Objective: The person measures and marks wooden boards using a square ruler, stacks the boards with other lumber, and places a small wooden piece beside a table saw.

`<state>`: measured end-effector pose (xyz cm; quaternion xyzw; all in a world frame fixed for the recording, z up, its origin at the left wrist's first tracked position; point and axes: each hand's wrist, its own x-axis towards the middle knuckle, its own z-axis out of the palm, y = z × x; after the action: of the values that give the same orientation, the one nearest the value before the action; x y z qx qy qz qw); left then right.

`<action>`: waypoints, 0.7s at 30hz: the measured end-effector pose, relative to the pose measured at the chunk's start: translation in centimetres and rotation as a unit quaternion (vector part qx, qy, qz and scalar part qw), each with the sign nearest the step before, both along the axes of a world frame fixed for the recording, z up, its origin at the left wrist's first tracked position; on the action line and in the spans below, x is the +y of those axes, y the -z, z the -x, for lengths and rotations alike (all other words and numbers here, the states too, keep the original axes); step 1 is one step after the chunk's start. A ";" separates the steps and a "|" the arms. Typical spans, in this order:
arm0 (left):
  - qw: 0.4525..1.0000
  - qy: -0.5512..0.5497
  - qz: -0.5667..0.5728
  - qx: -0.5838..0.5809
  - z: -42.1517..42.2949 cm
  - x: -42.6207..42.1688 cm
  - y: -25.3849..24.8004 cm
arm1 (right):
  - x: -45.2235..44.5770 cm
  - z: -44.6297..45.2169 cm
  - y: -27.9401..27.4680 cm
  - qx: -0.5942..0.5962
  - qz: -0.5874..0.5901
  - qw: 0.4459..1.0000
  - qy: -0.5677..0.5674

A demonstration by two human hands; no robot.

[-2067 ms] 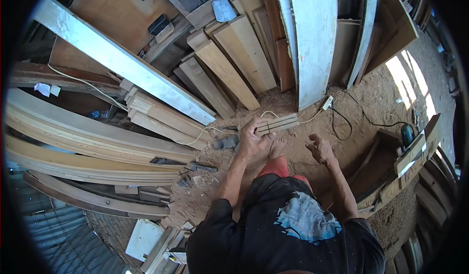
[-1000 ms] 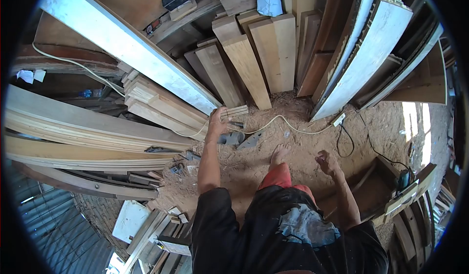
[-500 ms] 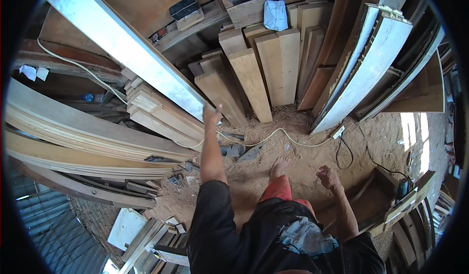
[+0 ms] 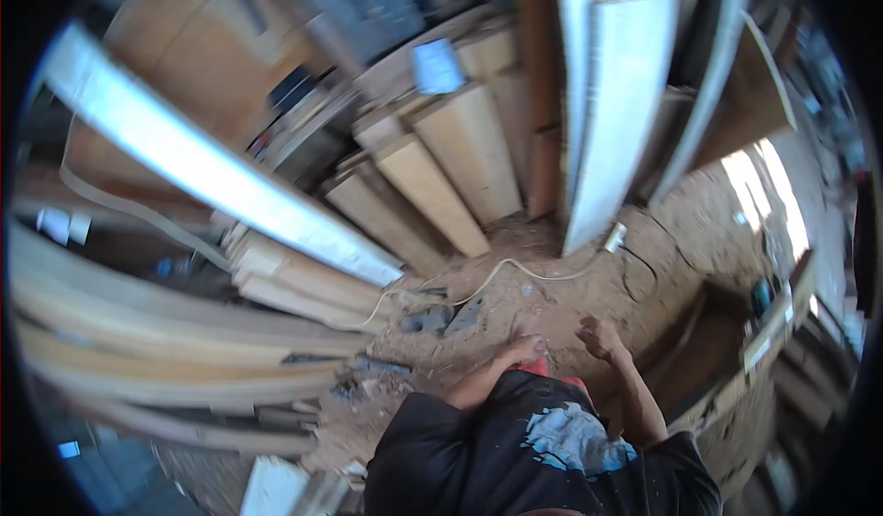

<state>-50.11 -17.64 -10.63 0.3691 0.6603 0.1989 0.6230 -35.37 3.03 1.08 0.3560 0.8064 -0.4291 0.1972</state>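
Note:
My left hand [image 4: 524, 350] is low in front of my body, beside the red shorts [image 4: 535, 367]. Its fingers are smeared by motion, and no object shows in it. To its right, my right hand [image 4: 598, 337] hovers over the dusty floor with loosely bent fingers apart and nothing between them. Ahead of the hands, a pale cable [image 4: 543, 277] runs across the floor to a socket block [image 4: 615, 237]. Grey pipe-like pieces [image 4: 428, 318] lie left of centre. The small slotted wood piece from the earlier views cannot be made out.
Upright boards [image 4: 432, 194] lean at the back. A long white plank [image 4: 221, 180] slants down from the upper left, and white panels [image 4: 621, 102] stand at the upper right. Curved timbers [image 4: 175, 332] fill the left side. A wooden frame [image 4: 777, 332] stands at the right.
My left hand first carried the slotted wood piece left, then appeared without it near the white plank's lower end. It has now come back toward my body. The view has shifted and blurred.

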 end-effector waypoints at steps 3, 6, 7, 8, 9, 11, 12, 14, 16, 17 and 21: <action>0.995 0.096 -0.036 0.005 -0.1 1.0 4.9 | -0.5 -2.9 -1.1 -0.024 -0.014 0.998 0.052; 0.980 0.183 0.014 0.078 3.4 4.4 0.1 | -1.7 -6.9 -5.2 -0.012 -0.003 0.980 0.200; 0.975 0.196 -0.007 0.103 5.4 2.8 9.7 | -2.4 -8.9 -5.9 0.005 -0.016 0.972 0.236; 0.975 0.199 0.011 0.097 6.4 4.2 7.1 | -3.1 -11.4 -6.3 0.016 -0.026 0.954 0.298; 0.965 0.235 0.026 0.113 7.1 5.3 5.9 | -4.0 -14.1 -7.0 0.030 -0.033 0.936 0.350; 0.942 0.300 0.009 0.151 9.2 7.1 5.5 | -7.1 -19.4 -8.1 0.052 -0.054 0.891 0.448; 0.934 0.318 0.002 0.164 9.4 8.4 6.7 | -8.8 -22.1 -8.8 0.059 -0.067 0.864 0.496; 0.931 0.309 0.060 0.185 6.6 10.9 0.9 | -13.1 -27.0 -9.0 0.061 -0.121 0.805 0.577; 0.938 0.300 0.085 0.154 2.3 13.1 -0.1 | -18.0 -33.3 -9.0 0.069 -0.159 0.714 0.678; 0.942 0.288 0.100 0.138 0.8 13.9 0.1 | -20.8 -35.7 -8.6 0.085 -0.186 0.661 0.722; 0.932 0.342 0.045 0.110 -9.6 14.9 0.4 | -32.7 -44.4 -5.9 0.028 -0.235 0.489 0.840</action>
<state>-40.52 -2.73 -11.04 0.5637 0.5672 -0.0981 0.5924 8.99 -29.64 6.97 0.8853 0.2018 -0.1963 -0.3701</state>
